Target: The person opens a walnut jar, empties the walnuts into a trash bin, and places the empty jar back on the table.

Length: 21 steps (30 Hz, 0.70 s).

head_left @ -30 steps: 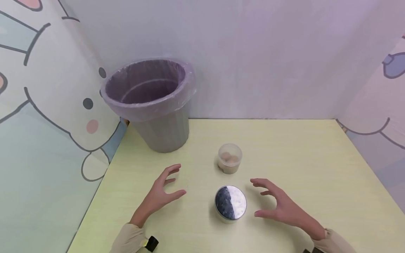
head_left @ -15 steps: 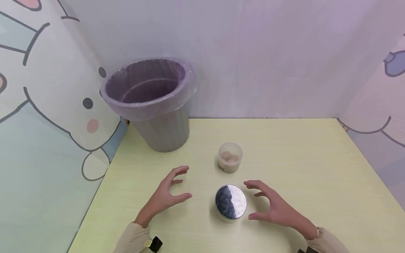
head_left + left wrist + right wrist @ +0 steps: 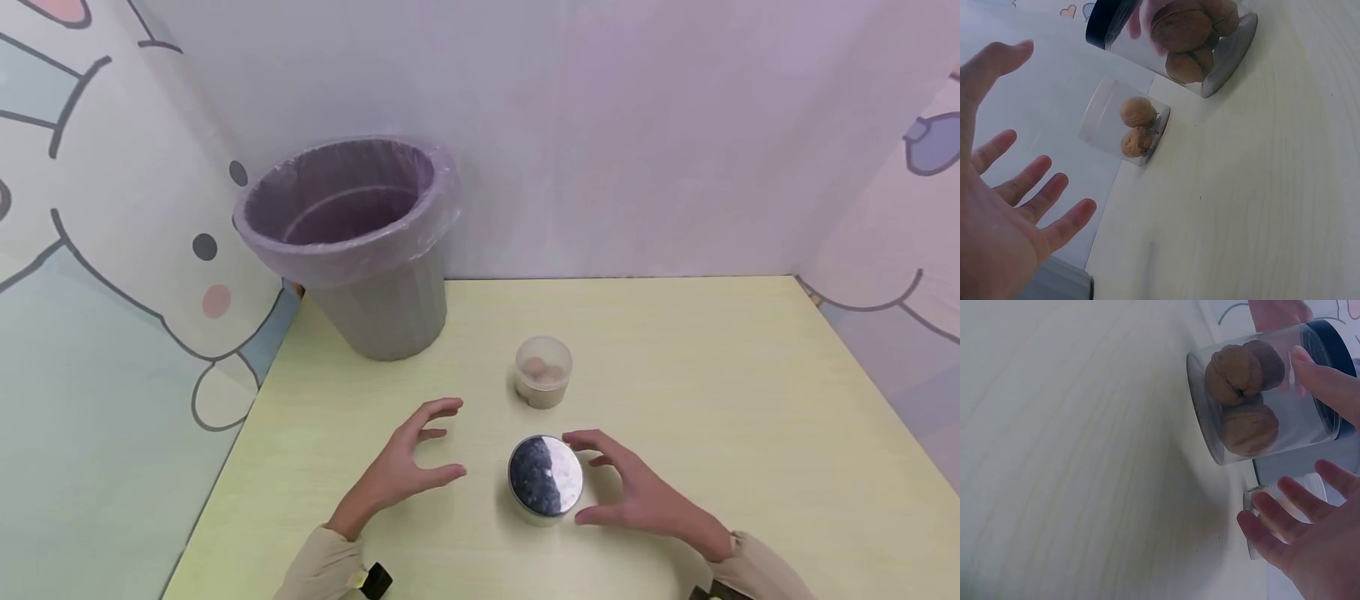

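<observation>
A clear jar with a shiny metal lid [image 3: 545, 476] stands upright on the table, several walnuts [image 3: 1249, 429] inside it. My right hand [image 3: 628, 492] curves around the jar's right side, fingers and thumb spread apart. Its fingertips are very close to the jar; whether they touch is hard to tell. To the left of the jar, my left hand [image 3: 405, 467] hovers with fingers and thumb spread, holding nothing and apart from the jar. Behind the jar is a small clear lidless cup [image 3: 543, 393] with walnuts [image 3: 1138, 112] in it.
A grey trash bin [image 3: 390, 308] lined with a purplish bag stands at the table's back left. The pale wooden table [image 3: 712, 367] meets a plain wall [image 3: 637, 150] at the back. Side walls carry cartoon drawings.
Both hands have moved inward toward the jar, the left one to the right and the right one to the left. Jar and cup stay in place.
</observation>
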Available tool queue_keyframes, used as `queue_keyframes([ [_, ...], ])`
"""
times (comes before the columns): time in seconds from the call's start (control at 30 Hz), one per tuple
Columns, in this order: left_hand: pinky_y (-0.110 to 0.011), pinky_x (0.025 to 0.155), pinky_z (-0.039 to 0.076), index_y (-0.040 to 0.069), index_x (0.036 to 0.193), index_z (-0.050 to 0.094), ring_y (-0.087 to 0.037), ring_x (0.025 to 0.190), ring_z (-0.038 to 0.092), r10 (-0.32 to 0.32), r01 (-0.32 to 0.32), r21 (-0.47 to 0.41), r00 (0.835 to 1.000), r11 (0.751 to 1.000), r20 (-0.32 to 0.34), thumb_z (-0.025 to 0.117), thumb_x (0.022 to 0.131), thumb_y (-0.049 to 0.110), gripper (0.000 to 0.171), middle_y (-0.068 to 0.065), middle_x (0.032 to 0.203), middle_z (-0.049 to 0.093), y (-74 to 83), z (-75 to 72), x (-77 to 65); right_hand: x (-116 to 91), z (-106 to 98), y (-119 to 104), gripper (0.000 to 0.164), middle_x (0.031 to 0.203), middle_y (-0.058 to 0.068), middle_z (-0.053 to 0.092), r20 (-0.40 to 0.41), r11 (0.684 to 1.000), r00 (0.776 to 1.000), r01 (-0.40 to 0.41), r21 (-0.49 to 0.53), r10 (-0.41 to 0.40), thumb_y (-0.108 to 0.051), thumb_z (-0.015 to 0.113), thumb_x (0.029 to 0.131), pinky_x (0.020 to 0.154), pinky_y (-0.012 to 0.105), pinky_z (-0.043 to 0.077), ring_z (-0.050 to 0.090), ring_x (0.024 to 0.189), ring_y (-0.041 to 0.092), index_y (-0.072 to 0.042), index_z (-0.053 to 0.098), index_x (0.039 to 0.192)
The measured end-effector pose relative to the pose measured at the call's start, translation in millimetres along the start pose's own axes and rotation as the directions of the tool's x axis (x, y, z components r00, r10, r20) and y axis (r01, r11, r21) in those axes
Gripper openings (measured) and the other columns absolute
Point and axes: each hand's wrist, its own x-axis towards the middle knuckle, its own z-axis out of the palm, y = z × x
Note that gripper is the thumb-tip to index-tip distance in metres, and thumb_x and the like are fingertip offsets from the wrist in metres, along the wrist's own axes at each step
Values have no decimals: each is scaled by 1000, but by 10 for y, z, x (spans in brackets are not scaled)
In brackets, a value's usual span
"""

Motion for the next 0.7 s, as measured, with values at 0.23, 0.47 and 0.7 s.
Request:
queue_keyframes([
  [0.23,-52,97,38,12,138,42,-30,129,40,8,-8,-17,1000,1000,20,78,76,5,72,-4,140,43,-80,69,22,38,84,-20,90,134,-1,50,-8,999,999,53,13,-53,-21,89,64,85,34,48,49,118,14,-13,40,139],
  [0.47,-43,99,40,24,139,40,-20,130,39,36,-36,0,998,999,55,81,74,12,78,5,141,42,-286,120,66,68,161,-17,90,132,-3,50,18,1000,1000,9,10,-10,-23,89,63,86,33,46,48,118,13,-16,40,138],
  [0.7,-43,99,40,16,140,41,-21,130,39,53,-51,-20,996,998,68,81,74,11,77,5,141,43,-217,145,87,130,209,-121,93,130,-3,52,9,1000,1000,-1,-7,1,-21,91,60,89,35,46,53,114,16,-14,41,138],
])
